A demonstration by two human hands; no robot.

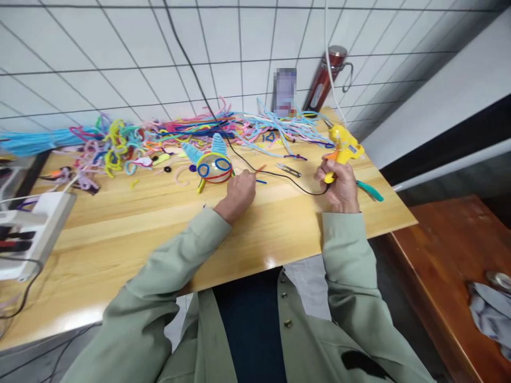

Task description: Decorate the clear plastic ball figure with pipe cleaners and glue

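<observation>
My right hand [342, 183] is closed round the handle of a yellow hot glue gun [344, 142], whose nozzle points up and to the left. Its black cord runs left across the table. My left hand [241, 191] is closed beside a round craft figure [215, 169] with blue pipe-cleaner ears, blue rings and a red line. What the left fingers hold, if anything, is hidden. Just right of them show a short blue pipe-cleaner piece [261, 182] and an orange one. Between my hands lie small thread snips [289, 170].
Loose pipe cleaners [191, 129] are heaped along the tiled wall. A phone [284, 93] and a red-brown flask [326, 78] stand at the back. Teal-handled pliers [370, 190] lie by my right hand. A white power strip [40, 229] sits at left.
</observation>
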